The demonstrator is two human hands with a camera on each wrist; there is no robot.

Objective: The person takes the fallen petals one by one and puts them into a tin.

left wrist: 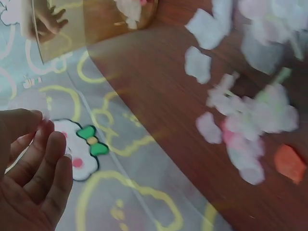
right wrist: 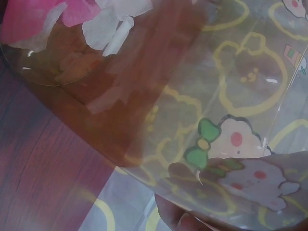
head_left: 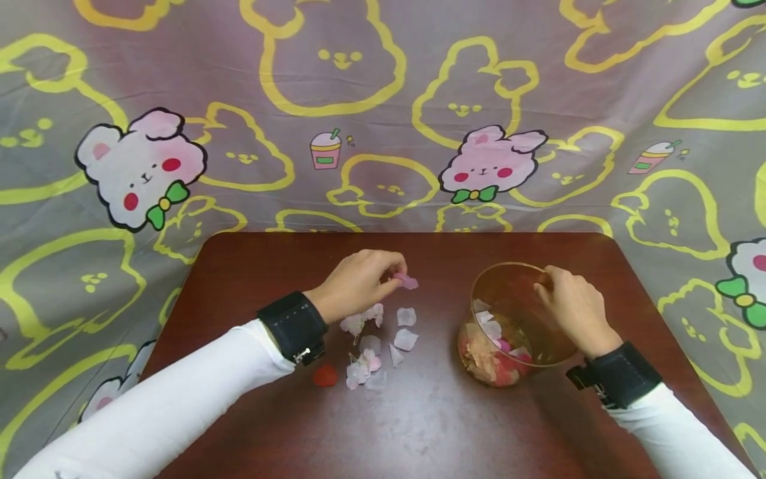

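Observation:
A clear glass jar (head_left: 512, 319) lies tilted on the dark red table (head_left: 419, 426), with pink, white and orange petals inside at its lower end (head_left: 491, 349). My right hand (head_left: 573, 307) grips its rim on the far right side. My left hand (head_left: 362, 283) is raised a little over the table and pinches a pink petal (head_left: 407, 281) between thumb and fingers. Below it lies a loose heap of pale pink and white petals (head_left: 374, 346), and a single red petal (head_left: 326, 375) sits at the heap's left. In the right wrist view the jar wall (right wrist: 159, 96) fills the frame.
A cloth printed with yellow bunny outlines and pink bunnies (head_left: 491, 163) hangs behind and drapes past the table's sides. Bare table lies in front of the petals and between heap and jar.

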